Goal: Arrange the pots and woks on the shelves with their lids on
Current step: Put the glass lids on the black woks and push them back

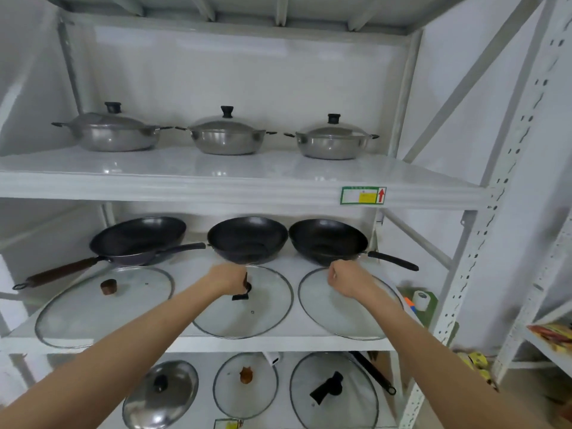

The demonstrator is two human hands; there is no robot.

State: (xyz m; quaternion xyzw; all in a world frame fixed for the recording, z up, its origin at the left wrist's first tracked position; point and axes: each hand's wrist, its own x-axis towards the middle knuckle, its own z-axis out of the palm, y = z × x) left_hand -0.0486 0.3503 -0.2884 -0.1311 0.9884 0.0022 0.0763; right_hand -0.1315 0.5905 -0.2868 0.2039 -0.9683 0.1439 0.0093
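Note:
Three steel pots [227, 136] stand lidded on the upper shelf. On the middle shelf [278, 342] three black woks sit uncovered at the back: left wok [139, 236], middle wok [247, 238], right wok [328, 239]. In front of them lie three glass lids. My left hand [227, 278] is closed on the black knob of the middle glass lid [247, 311]. Over the centre of the right glass lid [340, 314], my right hand [346, 278] is closed and hides its knob. The left glass lid [102, 305] with a brown knob lies untouched.
The lower shelf holds a steel lid [161, 391] and two glass lids [246, 385], one over a long-handled pan [334, 394]. Perforated white uprights [483, 243] frame the rack on the right. Packaged goods lie on a neighbouring shelf [551, 335] at far right.

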